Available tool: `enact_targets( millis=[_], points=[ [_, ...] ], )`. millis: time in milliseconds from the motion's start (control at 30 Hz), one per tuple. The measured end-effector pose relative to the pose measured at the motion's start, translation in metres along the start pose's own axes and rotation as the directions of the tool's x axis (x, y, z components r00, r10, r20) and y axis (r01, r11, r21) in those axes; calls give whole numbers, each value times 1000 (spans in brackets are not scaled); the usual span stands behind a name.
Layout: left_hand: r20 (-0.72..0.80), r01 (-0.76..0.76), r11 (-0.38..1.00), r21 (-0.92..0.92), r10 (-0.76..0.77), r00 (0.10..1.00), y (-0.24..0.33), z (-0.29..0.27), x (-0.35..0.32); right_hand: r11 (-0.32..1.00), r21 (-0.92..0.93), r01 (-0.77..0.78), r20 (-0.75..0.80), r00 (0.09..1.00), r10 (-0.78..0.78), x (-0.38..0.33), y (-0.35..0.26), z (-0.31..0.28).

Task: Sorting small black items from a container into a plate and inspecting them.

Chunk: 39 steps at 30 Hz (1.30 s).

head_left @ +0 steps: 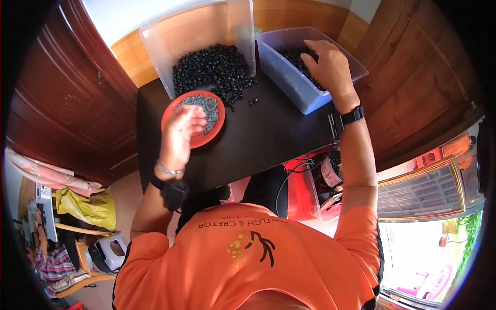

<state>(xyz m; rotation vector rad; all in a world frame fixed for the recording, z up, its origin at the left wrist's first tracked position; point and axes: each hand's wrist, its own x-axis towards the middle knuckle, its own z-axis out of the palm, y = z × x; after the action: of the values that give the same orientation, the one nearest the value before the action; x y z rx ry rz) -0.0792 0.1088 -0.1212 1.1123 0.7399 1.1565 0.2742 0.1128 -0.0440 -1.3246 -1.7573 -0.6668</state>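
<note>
My left hand (180, 126) is over a round red-orange bowl (219, 129), its fingers loosely bent and a little apart, slightly blurred. Small grey pieces (206, 106) lie heaped in that bowl; I make out nothing held in the hand. My right hand (330, 66) reaches over a bluish clear plastic bin (297, 89), thumb and forefinger spread apart. Small black pieces (299, 62) lie inside this bin, partly hidden by the hand. At the back, a pile of small black ring-like pieces (212, 67) spills from a clear tub (160, 57) tipped on its side.
Everything stands on a dark table (258, 139), with a few loose black pieces (253, 102) near its middle. Dark wooden panels rise on both sides. Below the table's right front are a red container (305, 199) and a black cable (281, 188). A chair (85, 258) holding cloths is at left.
</note>
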Motion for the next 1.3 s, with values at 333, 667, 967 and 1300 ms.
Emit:
enact_targets(
  millis=[333, 667, 967, 1300],
  points=[
    [-248, 222, 859, 461, -115, 962, -12, -166, 102, 898, 358, -255, 273, 949, 160, -5, -61, 73],
    [-9, 213, 839, 501, -242, 970, -21, -147, 145, 780, 215, -588, 349, 792, 501, -3, -18, 208],
    [-41, 303, 875, 377, -311, 949, -23, -162, 161, 834, 123, -538, 403, 795, 453, -21, -37, 176],
    [-235, 310, 947, 79, -285, 929, -26, -161, 127, 969, 9, -247, 504, 838, 209, -25, -68, 215]
  ],
)
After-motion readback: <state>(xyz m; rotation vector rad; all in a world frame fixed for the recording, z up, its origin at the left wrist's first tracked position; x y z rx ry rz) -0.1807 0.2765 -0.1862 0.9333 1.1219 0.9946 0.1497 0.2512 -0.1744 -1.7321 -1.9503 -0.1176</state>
